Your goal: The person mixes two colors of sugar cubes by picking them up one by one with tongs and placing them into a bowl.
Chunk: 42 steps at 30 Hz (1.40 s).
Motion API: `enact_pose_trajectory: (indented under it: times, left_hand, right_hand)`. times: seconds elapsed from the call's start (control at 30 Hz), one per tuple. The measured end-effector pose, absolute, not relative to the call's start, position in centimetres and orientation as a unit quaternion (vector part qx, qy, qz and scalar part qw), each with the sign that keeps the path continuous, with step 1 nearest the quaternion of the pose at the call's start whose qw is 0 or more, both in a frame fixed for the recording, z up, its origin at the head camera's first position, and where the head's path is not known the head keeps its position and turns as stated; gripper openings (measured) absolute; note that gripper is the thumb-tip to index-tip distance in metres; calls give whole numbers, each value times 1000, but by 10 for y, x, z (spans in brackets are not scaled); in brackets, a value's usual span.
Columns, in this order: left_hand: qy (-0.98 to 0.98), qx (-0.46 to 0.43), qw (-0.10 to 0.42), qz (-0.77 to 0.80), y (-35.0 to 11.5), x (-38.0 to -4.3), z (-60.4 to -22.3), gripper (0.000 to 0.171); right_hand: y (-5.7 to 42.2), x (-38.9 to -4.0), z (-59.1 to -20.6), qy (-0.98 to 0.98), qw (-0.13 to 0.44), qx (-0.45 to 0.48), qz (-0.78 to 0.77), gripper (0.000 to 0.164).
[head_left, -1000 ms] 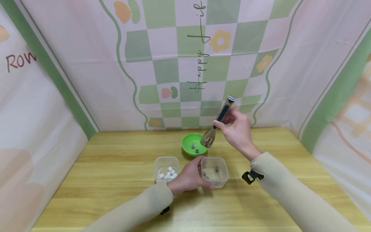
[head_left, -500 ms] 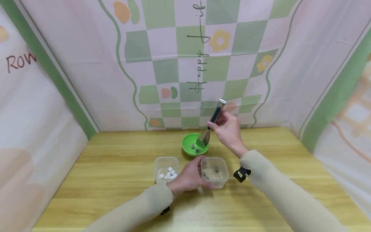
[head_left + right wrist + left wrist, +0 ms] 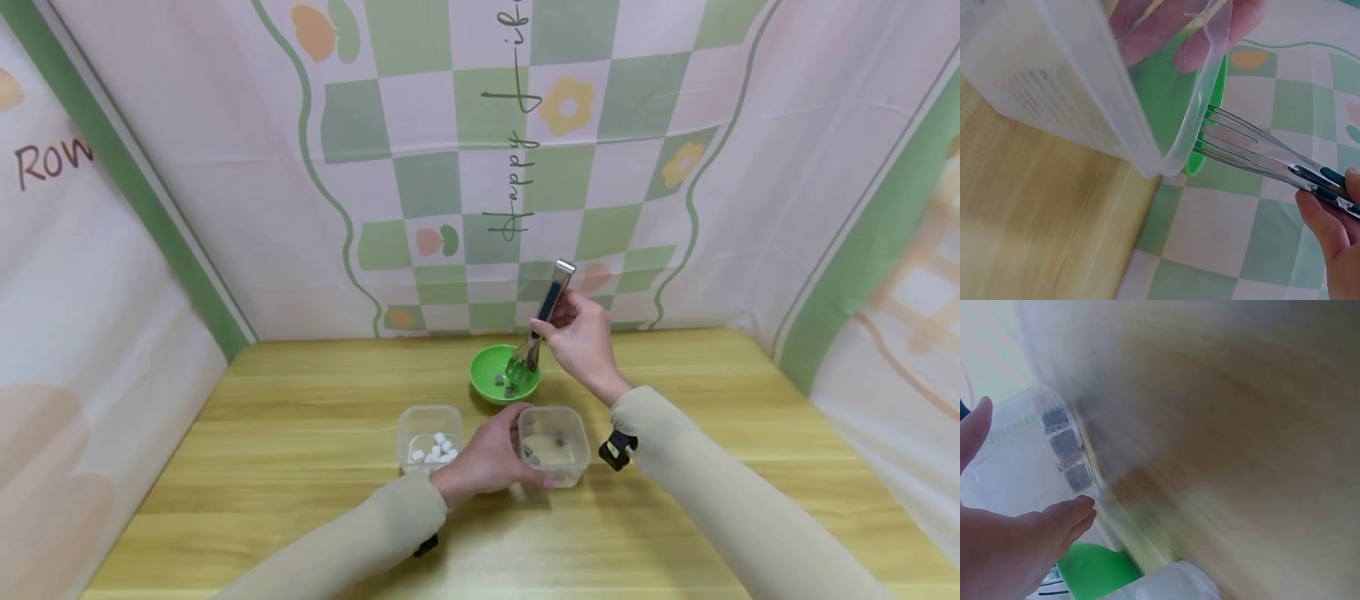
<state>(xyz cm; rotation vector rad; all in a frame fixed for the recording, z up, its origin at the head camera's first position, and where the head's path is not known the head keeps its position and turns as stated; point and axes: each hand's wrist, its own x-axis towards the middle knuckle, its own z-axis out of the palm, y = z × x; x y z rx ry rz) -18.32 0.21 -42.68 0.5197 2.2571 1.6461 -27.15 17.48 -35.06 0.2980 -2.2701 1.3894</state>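
Observation:
My right hand (image 3: 585, 343) pinches metal tongs (image 3: 549, 307) with dark grip panels between thumb and fingers. Their slotted heads (image 3: 521, 364) point down inside the green bowl (image 3: 480, 367), by small dark grey cubes (image 3: 499, 380). In the right wrist view the tips vanish behind the bowl's rim (image 3: 1194, 164), so whether they pinch a cube is hidden. My left hand (image 3: 491, 452) holds a clear plastic container (image 3: 567, 477) from its left side, thumb at the front and fingers behind. Several dark cubes (image 3: 1065, 445) lie on that container's bottom.
A second clear container (image 3: 427, 417), with several white cubes (image 3: 438, 450) in it, stands left of my left hand. The bowl is behind both containers on the wooden table (image 3: 300, 467). A checkered cloth (image 3: 420, 183) hangs at the table's back edge.
My right hand has come left and slightly down, bringing the tongs' heads from the bowl's right rim to inside the bowl. My left hand and the container have stayed in place.

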Motion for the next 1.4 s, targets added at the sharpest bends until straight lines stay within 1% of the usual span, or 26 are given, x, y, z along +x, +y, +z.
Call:
enact_pose_trajectory:
  times: [0.17, 0.33, 0.57, 0.7, 0.83, 1.0, 1.2, 1.4]
  left_hand:
    - [787, 180, 149, 571, 2, -183, -427, 95]
    - [790, 178, 152, 567, 3, -183, -428, 95]
    - [797, 177, 152, 558, 2, -186, -430, 103]
    - [795, 177, 156, 559, 2, -187, -432, 103]
    - [791, 174, 157, 565, 2, -186, -432, 100]
    - [793, 169, 156, 564, 3, -186, -433, 100]
    - [788, 168, 160, 571, 4, -187, -432, 96]
    - [787, 168, 156, 573, 4, -186, -433, 91]
  right_hand:
    - [179, -270, -349, -819, 226, 107, 516, 19]
    - [185, -261, -341, -816, 243, 119, 510, 19]
    - [195, -237, -321, -805, 281, 154, 500, 18]
    - [201, -220, -310, -800, 295, 172, 494, 22]
    - [206, -203, -304, -799, 291, 175, 496, 25]
    - [210, -186, -305, -802, 282, 183, 493, 21]
    - [211, -173, -315, -803, 271, 190, 496, 21]
    - [208, -171, -333, -801, 245, 198, 509, 24]
